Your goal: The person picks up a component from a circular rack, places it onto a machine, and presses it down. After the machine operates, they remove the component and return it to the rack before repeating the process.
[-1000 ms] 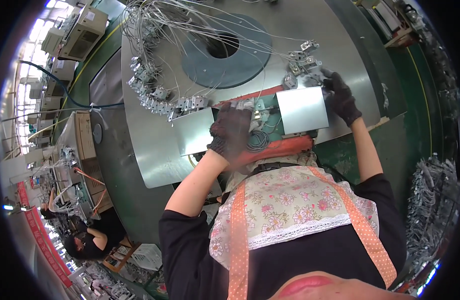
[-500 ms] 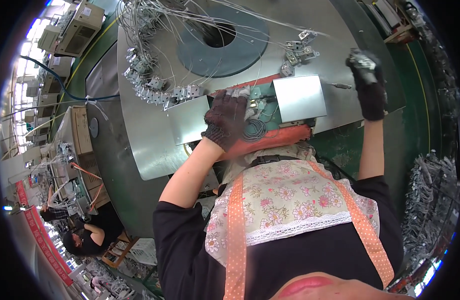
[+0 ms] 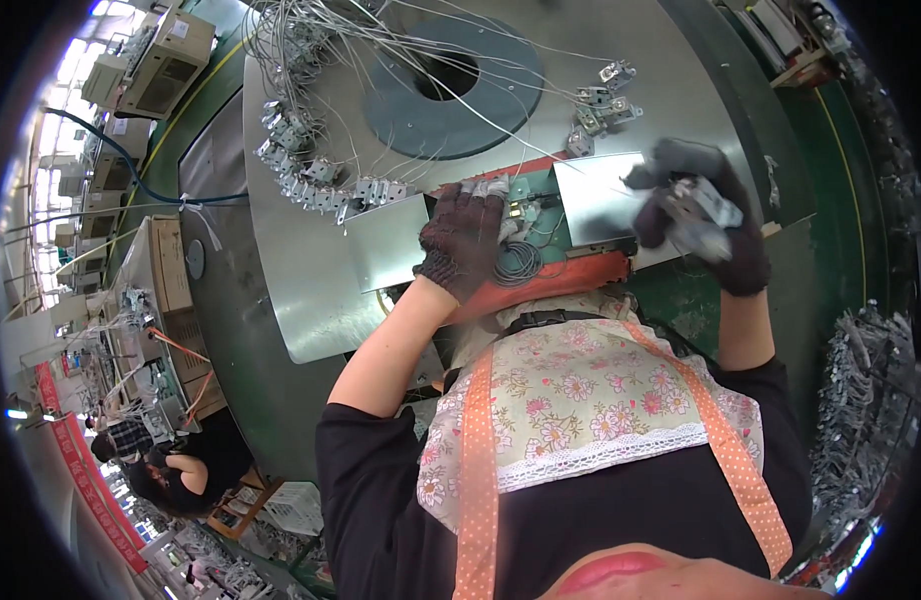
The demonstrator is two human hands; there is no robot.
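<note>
1. Head view: the person's right hand [image 3: 743, 235], in a dark glove, is partly curled around a silvery metal piece [image 3: 703, 205], both blurred, above the right edge of a bright sheet-metal plate [image 3: 593, 190].
2. The left hand [image 3: 464, 230], in a dark glove with pale fingertips, lies back upward, fingers extended and close together; whether they grip anything underneath, I cannot tell.
3. Just right of the left fingers, a small metal fitting [image 3: 524, 209] sits on a green work surface [image 3: 551, 228], between the bright plate and a second sheet-metal plate [image 3: 389, 245] on the left.
4. Nearer the body, a coil of thin grey cable [image 3: 519, 263] lies beside the left hand, next to a red padded strip [image 3: 581, 270] along the near edge.
5. Beyond, on the metal tabletop [image 3: 681, 90], a grey disc [image 3: 506, 120] surrounds a dark round hole. Pale wires [image 3: 421, 38] run across it toward a curved row of small metal housings [image 3: 381, 191] on the left and a smaller cluster of housings [image 3: 608, 108] on the right.
6. Farther out, a seated co-worker [image 3: 206, 470] in black is at lower left, near a white crate [image 3: 296, 508]; bundles of grey cables [image 3: 851, 400] hang at far right.
</note>
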